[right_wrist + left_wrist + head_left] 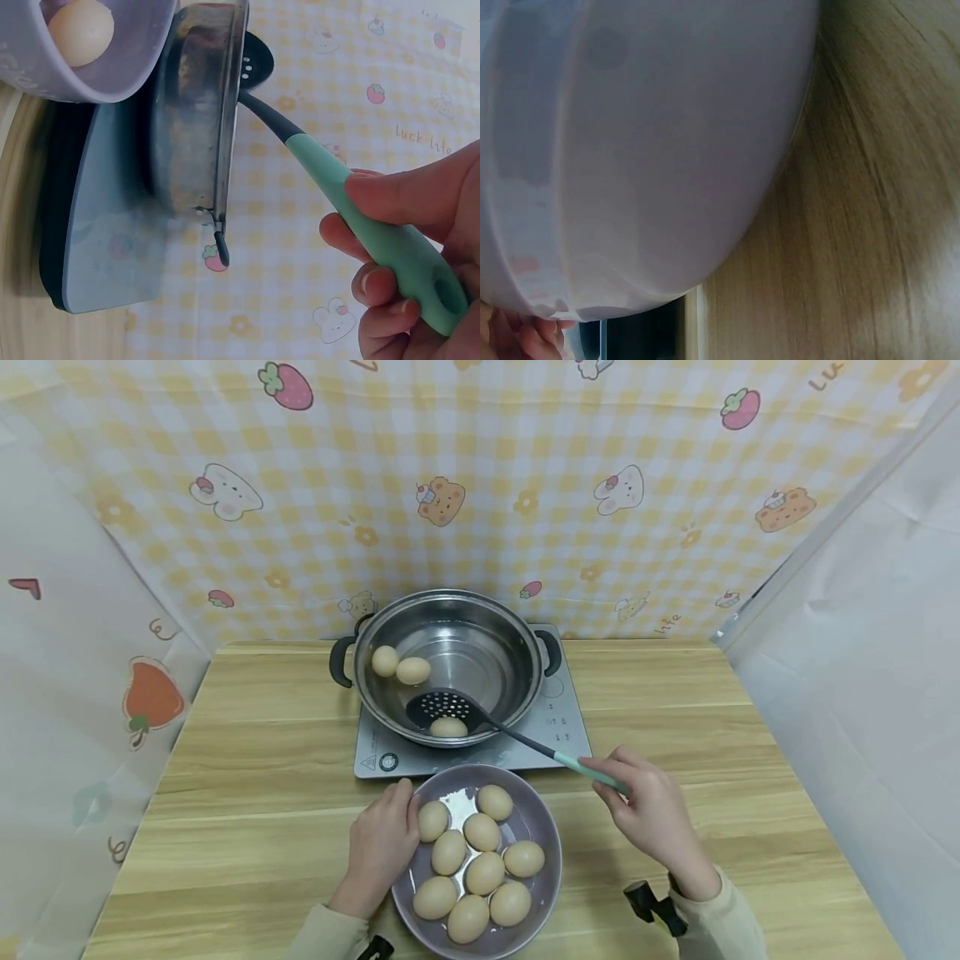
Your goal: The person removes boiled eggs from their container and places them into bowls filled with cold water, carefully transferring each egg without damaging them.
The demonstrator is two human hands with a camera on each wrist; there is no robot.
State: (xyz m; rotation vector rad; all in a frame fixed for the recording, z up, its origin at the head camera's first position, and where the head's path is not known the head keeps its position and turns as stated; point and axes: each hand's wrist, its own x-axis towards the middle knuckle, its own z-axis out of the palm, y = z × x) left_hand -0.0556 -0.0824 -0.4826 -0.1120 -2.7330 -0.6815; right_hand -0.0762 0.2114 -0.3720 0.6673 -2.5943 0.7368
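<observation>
My right hand (pixel 651 806) grips the mint-green handle of a black skimmer (pixel 600 774), thumb along the handle's upper side in the right wrist view. The skimmer's perforated head is inside a steel pot (pixel 487 647), near its front wall. An egg (pixel 448 727) overlaps the head's near edge, and two more eggs (pixel 413 671) lie at the pot's left side. My left hand (pixel 382 835) holds the left rim of a purple bowl (pixel 551 881) with several eggs in it. In the left wrist view, the bowl's outer wall (pixel 660 150) hides most of that hand.
The pot, with two black side handles (pixel 552 652), stands on a grey induction cooker (pixel 566 727), just behind the bowl. The wooden table (pixel 247 777) reaches a checked cloth backdrop (pixel 487 552), with white sheets (pixel 847 627) at the sides.
</observation>
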